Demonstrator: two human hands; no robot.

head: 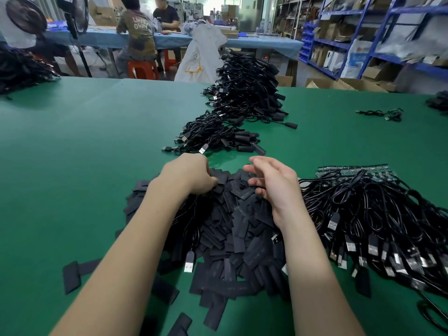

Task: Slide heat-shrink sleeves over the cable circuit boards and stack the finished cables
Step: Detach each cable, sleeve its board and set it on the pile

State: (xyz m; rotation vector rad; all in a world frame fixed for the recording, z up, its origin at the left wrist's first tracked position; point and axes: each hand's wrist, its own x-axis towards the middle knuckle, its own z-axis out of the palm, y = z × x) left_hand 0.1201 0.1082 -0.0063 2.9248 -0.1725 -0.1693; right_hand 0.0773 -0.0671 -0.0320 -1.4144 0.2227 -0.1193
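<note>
A heap of flat black heat-shrink sleeves (232, 229) lies on the green table (84, 154) right in front of me. My left hand (191, 174) reaches into the far edge of the heap, its fingers curled down onto a sleeve there. Just to the right, my right hand (274, 183) hovers over the heap with fingers loosely spread and nothing in them. A bundle of black USB cables with bare green circuit boards (363, 202) sits to the right. Sleeved cables are stacked in a small pile (218, 139) ahead, and a large pile (249, 88) lies beyond.
Loose sleeves (72, 275) lie scattered at the left front. One stray cable (383, 113) lies at the far right. Another cable heap (21, 69) sits at the far left. People sit at a blue table (145, 38) behind; shelving (388, 40) stands at the right.
</note>
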